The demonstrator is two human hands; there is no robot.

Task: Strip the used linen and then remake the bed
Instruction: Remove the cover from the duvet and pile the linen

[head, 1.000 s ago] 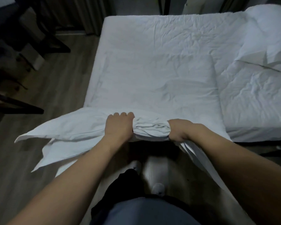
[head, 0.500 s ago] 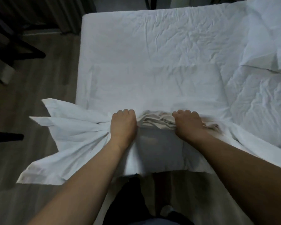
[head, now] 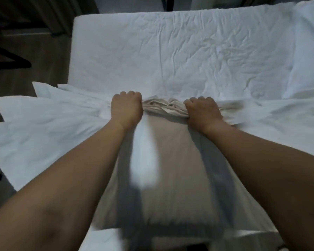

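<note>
A bed (head: 179, 51) with a creased white fitted sheet fills the upper view. In front of me a white sheet (head: 49, 127) is bunched along its top edge and held up over the near side of the bed. My left hand (head: 126, 107) grips the gathered edge on the left. My right hand (head: 203, 111) grips it on the right. Between the fists the cloth is bunched in folds. Below them the sheet hangs down toward me, and its loose ends fan out left and right.
A white pillow or duvet (head: 308, 51) lies piled at the bed's right end. Wooden floor (head: 34, 57) runs along the left of the bed, with dark furniture legs (head: 11, 58) at the far left. A dark curtain hangs beyond the bed's far side.
Both hands have risen and pushed forward over the bed with the bunched sheet. The sheet now hangs lower between my arms, hiding my legs and the pillow-shaped piece on the bed.
</note>
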